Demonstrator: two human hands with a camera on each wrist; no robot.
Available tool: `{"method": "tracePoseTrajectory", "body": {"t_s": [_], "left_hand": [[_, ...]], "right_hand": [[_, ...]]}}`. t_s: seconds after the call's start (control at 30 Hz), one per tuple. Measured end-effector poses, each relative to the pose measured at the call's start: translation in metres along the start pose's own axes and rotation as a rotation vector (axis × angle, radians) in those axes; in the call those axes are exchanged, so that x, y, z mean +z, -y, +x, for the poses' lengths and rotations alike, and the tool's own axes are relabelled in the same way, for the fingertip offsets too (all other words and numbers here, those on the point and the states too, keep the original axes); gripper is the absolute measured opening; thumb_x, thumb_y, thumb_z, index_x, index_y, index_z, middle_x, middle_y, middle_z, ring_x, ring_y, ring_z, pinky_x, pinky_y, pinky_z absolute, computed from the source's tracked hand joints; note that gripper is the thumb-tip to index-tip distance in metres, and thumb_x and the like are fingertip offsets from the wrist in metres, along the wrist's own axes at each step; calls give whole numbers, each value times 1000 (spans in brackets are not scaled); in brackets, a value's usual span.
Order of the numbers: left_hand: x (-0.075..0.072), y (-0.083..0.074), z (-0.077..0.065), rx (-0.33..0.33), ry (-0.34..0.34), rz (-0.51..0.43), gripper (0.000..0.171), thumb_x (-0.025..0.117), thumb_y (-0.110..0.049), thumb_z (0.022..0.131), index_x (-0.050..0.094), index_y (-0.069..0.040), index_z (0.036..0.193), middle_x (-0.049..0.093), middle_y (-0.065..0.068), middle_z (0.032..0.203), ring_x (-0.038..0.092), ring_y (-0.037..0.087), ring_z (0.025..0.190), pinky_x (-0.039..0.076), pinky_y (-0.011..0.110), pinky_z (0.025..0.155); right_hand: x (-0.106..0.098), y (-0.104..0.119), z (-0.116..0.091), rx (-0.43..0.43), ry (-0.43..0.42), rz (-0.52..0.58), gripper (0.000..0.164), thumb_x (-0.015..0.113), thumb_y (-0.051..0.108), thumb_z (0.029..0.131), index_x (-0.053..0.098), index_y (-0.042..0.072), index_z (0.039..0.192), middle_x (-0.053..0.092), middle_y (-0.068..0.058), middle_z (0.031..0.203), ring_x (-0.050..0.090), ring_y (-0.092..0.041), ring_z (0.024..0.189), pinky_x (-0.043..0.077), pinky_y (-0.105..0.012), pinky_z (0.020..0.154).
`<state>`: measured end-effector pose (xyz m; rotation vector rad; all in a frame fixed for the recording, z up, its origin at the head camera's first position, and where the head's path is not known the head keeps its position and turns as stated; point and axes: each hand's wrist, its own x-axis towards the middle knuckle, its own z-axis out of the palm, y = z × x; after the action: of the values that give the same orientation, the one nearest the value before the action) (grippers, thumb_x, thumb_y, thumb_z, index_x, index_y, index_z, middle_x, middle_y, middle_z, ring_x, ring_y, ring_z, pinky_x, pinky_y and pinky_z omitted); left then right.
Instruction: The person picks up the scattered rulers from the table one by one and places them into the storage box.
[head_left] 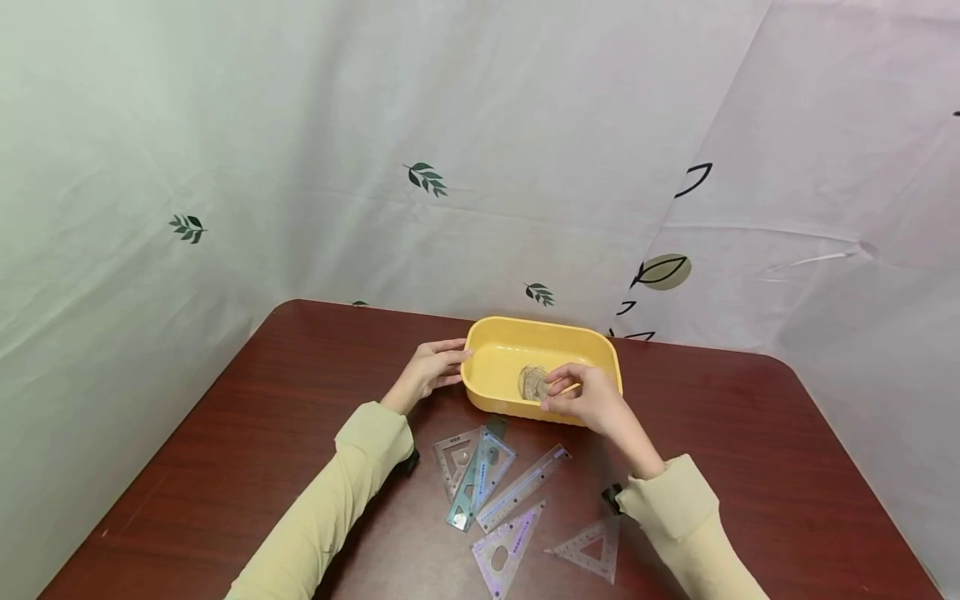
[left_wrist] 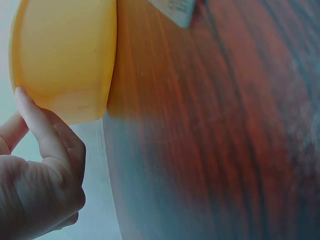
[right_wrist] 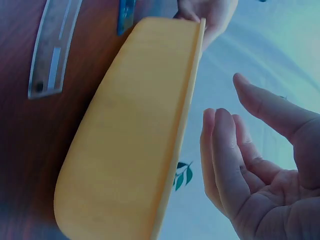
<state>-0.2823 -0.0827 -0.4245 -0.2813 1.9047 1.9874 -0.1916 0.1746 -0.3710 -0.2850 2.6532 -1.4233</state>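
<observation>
A yellow plastic basin (head_left: pixel 495 362) stands toward the back of the table. My left hand (head_left: pixel 431 367) holds its left end, with a fingertip at the rim in the left wrist view and bent fingers outside the wall. Over the front right of the basin is my right hand (head_left: pixel 588 396). Its thumb and fingers stand apart in the right wrist view, with nothing between them. Beside those fingertips in the head view, a round, clear piece with grey-brown lines (head_left: pixel 531 382) lies inside the basin.
In front of the basin lie a clear set square (head_left: pixel 444 458), a teal ruler (head_left: pixel 461 504), a blue-marked set square (head_left: pixel 504 454), a clear ruler (head_left: pixel 525 487) and a purple-marked set square (head_left: pixel 517 533). Another clear set square (head_left: pixel 607 558) is near the right sleeve. A leaf-patterned curtain (head_left: pixel 480 242) hangs behind the table.
</observation>
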Motion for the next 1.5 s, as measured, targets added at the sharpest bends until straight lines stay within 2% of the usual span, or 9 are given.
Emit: {"method": "tracePoseTrajectory", "body": {"t_s": [0.27, 0.53, 0.73, 0.9, 1.13, 1.37, 1.5], "left_hand": [[-1, 0, 0, -1, -11, -2, 48, 71, -16, 89, 57, -12, 134, 71, 7, 101, 67, 7, 66, 57, 17, 56], [0, 0, 0, 0, 0, 2, 48, 70, -16, 89, 57, -12, 135, 71, 6, 97, 67, 7, 66, 57, 18, 57], [0, -1, -2, 11, 11, 11, 48, 70, -16, 89, 56, -12, 135, 71, 9, 106, 66, 7, 66, 57, 17, 58], [0, -2, -3, 10, 14, 7, 49, 70, -16, 89, 56, -11, 135, 72, 7, 100, 66, 7, 65, 57, 17, 57], [0, -1, -3, 15, 23, 10, 48, 69, -16, 90, 56, -11, 135, 71, 6, 94, 66, 7, 65, 57, 17, 57], [-1, -1, -3, 22, 30, 15, 47, 68, -16, 91, 55, -11, 136, 69, 14, 116, 66, 7, 66, 57, 18, 59], [-1, -1, -3, 19, 28, 14, 47, 68, -17, 91, 56, -11, 135, 69, 13, 114, 65, 7, 65, 57, 18, 59]], "right_hand": [[17, 5, -7, 33, 34, 63, 35, 79, 5, 77, 64, -10, 106, 69, -15, 88, 64, -10, 67, 57, -23, 61], [29, 5, -13, -25, 43, -45, 28, 79, 8, 77, 70, -3, 100, 70, -8, 79, 62, -7, 65, 51, -19, 60], [40, 3, -14, -44, 133, -17, 28, 80, 6, 77, 69, -7, 99, 70, -9, 79, 62, -7, 65, 53, -18, 59], [48, 3, -13, -55, 190, 11, 30, 81, 4, 75, 68, -9, 99, 70, -14, 81, 67, -11, 67, 56, -19, 59], [55, 3, -12, 16, 211, -32, 34, 84, 6, 72, 67, -5, 99, 68, -12, 84, 65, -11, 70, 55, -20, 61], [63, 4, -11, 35, 203, -109, 35, 86, 7, 69, 67, -2, 98, 66, -8, 83, 62, -10, 70, 55, -23, 63], [68, 4, -10, 22, 201, -167, 36, 87, 7, 68, 66, -1, 96, 64, -5, 81, 58, -8, 69, 52, -22, 61]]}}
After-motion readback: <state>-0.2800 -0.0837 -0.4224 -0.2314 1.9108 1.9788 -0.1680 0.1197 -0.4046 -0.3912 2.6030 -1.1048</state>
